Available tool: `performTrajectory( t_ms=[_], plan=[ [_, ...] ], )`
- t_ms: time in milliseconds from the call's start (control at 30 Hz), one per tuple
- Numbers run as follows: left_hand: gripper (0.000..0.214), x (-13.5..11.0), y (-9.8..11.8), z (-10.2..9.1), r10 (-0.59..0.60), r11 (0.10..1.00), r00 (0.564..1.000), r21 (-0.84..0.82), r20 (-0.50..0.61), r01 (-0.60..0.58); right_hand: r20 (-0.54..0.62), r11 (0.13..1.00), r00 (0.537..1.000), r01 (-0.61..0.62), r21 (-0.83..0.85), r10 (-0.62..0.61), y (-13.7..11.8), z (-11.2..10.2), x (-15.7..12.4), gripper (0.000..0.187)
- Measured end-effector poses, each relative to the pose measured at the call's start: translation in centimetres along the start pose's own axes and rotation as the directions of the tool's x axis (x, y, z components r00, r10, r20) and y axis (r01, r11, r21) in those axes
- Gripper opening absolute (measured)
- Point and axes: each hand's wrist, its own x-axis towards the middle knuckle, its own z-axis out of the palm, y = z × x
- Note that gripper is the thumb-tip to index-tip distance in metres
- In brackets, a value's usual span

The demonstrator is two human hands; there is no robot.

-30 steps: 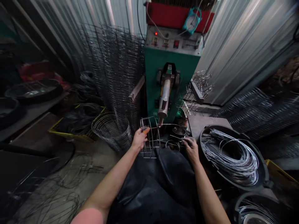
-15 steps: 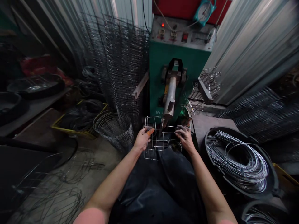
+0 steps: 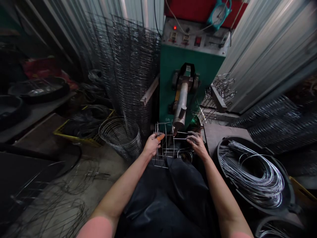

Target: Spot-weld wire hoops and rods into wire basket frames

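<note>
A small wire cage frame [image 3: 165, 149] stands upright above my lap, just below the metal electrode arm [image 3: 181, 105] of a green welding machine [image 3: 173, 69]. My left hand [image 3: 153, 144] is closed on the frame's left side, an orange cover on its thumb. My right hand [image 3: 196, 144] is closed on a thin wire ring that meets the frame's right side under the electrode tip.
A black tub [image 3: 257, 175] of coiled wire rings sits at my right, another at the bottom right. A round wire basket [image 3: 120, 135] and tall stacked wire mesh [image 3: 128, 69] stand to the left. Finished wire frames [image 3: 215, 96] lie right of the machine. Loose wire covers the floor at left.
My right hand came up from the low rings near the tub and closed on a wire at the frame's right side. The left hand kept its grip. The view shifted slightly.
</note>
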Motion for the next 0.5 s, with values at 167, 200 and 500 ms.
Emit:
performTrajectory(
  t_ms=[167,200,500],
  plan=[
    [0.041,0.8,0.4,0.2,-0.014,1.000,1.000,-0.006,-0.002,0.014,0.026,1.000,1.000,-0.016,0.001,0.016,0.2,-0.1,0.9,0.022],
    [0.040,1.0,0.5,0.3,-0.027,1.000,1.000,-0.006,-0.006,0.027,0.024,1.000,1.000,-0.016,-0.002,0.016,0.2,-0.1,1.0,0.022],
    [0.038,2.0,0.5,0.1,-0.047,0.999,0.999,0.018,0.012,0.047,0.039,0.999,0.998,-0.043,-0.007,0.043,0.4,-0.2,1.3,0.022]
  ],
)
